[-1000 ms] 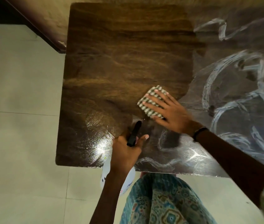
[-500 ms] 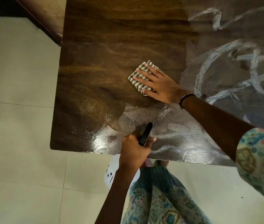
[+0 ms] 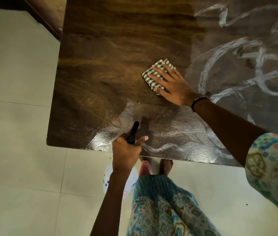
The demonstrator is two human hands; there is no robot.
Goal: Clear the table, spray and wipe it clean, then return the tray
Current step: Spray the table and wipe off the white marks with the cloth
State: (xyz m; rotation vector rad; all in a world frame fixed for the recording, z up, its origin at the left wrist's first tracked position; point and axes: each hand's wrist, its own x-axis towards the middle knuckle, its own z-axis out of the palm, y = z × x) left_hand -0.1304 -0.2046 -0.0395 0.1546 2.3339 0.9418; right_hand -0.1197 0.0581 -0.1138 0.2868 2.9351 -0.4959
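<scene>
The dark wooden table [image 3: 111,68] fills the upper middle of the head view. Wet soapy streaks [image 3: 237,68] cover its right half and near edge. My right hand [image 3: 172,82] lies flat with straight fingers on a folded green-and-white checked cloth [image 3: 151,74], pressing it onto the table near the middle. My left hand [image 3: 126,150] grips the neck of a white spray bottle [image 3: 131,178] at the table's near edge. Its black nozzle [image 3: 133,132] points out over the tabletop. The bottle's body hangs below the edge, partly hidden by my arm.
Pale floor tiles [image 3: 15,116] lie left of and below the table. A dark wall base [image 3: 46,19] runs diagonally at the top left corner. My feet [image 3: 163,166] and patterned clothing [image 3: 160,210] are just under the near edge.
My right hand slid the cloth away from me across the table, then a little to the right. The left hand kept hold of the spray bottle near the edge.
</scene>
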